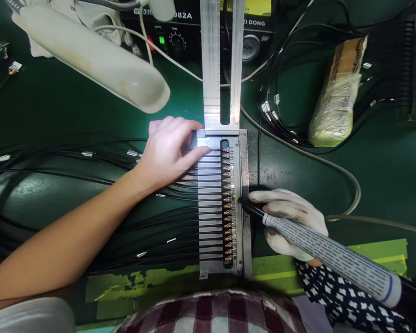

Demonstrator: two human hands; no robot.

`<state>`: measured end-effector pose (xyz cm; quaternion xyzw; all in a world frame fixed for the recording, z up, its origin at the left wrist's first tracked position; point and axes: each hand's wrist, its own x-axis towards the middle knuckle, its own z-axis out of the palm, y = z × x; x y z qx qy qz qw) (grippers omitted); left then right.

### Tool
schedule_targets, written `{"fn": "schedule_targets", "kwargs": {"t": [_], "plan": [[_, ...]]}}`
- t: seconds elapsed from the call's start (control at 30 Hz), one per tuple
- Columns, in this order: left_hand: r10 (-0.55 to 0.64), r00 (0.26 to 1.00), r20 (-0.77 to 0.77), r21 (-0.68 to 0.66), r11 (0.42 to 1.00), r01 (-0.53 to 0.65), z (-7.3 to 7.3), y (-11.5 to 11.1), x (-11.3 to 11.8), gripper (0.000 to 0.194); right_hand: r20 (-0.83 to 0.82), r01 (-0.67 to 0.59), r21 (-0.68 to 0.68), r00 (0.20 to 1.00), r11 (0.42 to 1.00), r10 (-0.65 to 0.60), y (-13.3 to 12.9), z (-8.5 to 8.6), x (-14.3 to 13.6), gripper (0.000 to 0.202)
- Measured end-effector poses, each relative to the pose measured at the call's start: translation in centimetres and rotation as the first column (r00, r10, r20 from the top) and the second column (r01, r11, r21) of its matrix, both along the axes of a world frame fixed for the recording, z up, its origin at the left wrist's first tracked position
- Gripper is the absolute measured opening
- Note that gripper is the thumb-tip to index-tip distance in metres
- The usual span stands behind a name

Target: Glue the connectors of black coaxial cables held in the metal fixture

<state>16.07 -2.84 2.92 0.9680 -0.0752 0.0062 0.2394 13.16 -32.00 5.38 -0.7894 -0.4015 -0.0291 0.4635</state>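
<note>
A metal fixture (243, 185) stands upright in the middle, with black cables (180, 209) lying across its slots and a column of small connectors with coloured wires (228, 199) at their ends. My left hand (168, 152), bare, rests at the fixture's upper left, its thumb on the topmost cable and its fingers bent at the metal edge. My right hand (291, 217), in a stained white glove, is closed around a thick pen-like tool (319, 245) with a striped grip. The tool's black tip points at the connectors near mid-column.
A white lamp arm (100, 60) reaches in from the upper left. Behind stands a black dispenser box (180, 27). A slotted metal rail (211, 69) extends from the fixture's top. A plastic-wrapped block (336, 101) and coiled cables (268, 88) lie at upper right.
</note>
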Motion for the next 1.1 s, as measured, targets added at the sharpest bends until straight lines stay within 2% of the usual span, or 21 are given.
{"fn": "schedule_targets", "kwargs": {"t": [0.27, 0.4, 0.53, 0.8, 1.1], "plan": [[0.006, 1.000, -0.001, 0.006, 1.000, -0.006, 0.1, 0.0, -0.1, 0.043, -0.012, 0.013, -0.031, 1.000, 0.999, -0.014, 0.3, 0.1, -0.1, 0.015], [0.000, 1.000, 0.004, 0.009, 1.000, 0.000, 0.0, 0.0, -0.1, 0.045, 0.026, 0.011, 0.007, 1.000, 1.000, -0.011, -0.3, 0.5, -0.2, 0.019], [0.005, 1.000, 0.009, 0.006, 1.000, -0.005, 0.1, -0.1, -0.1, 0.046, -0.005, -0.009, -0.004, 1.000, 1.000, 0.009, -0.6, 0.8, -0.9, 0.022], [0.004, 0.999, -0.045, -0.005, 1.000, -0.004, 0.4, -0.1, -0.1, 0.042, -0.019, -0.001, -0.038, 1.000, 0.999, 0.000, -0.2, 0.2, -1.2, 0.019], [-0.005, 1.000, -0.006, 0.008, 1.000, 0.005, 0.4, -0.2, -0.1, 0.042, -0.036, -0.018, -0.010, 0.999, 1.000, 0.018, -0.3, 0.2, -1.1, 0.016]]}}
